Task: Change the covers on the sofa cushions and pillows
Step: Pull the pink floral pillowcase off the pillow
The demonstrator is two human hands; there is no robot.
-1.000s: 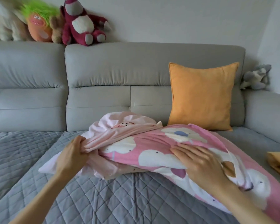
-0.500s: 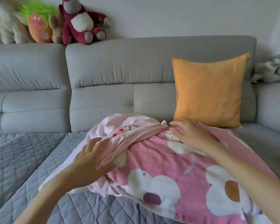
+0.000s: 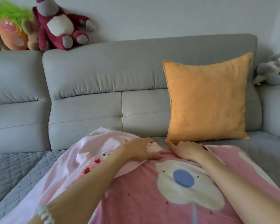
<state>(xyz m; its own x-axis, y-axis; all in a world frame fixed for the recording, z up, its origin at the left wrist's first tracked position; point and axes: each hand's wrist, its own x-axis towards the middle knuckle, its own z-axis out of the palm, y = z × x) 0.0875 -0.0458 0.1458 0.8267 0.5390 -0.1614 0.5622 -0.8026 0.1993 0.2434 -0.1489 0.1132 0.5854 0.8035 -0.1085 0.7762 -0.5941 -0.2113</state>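
A long pillow lies on the sofa seat in front of me, partly inside a pink cover (image 3: 144, 199) printed with white animal shapes and a blue spot. The pillow's pale pink end (image 3: 94, 147) with red stitched marks sticks out at the left. My left hand (image 3: 137, 150) lies flat on the cover's far edge where it meets the pale pink fabric, fingers together. My right hand (image 3: 186, 150) lies flat beside it on the same edge, fingers pointing left. Neither hand visibly grips the cloth. An orange cushion (image 3: 207, 101) leans upright against the sofa back just beyond my right hand.
The grey sofa back (image 3: 103, 88) runs across the view, with a quilted grey seat cover (image 3: 14, 172) at the left. Plush toys (image 3: 60, 25) sit on top of the backrest at the left, and a grey plush (image 3: 273, 70) rests on the right arm.
The view has moved closer over the pillow. My left hand moved up and right to the cover's far edge, meeting my right hand there; both now lie flat on the fabric.
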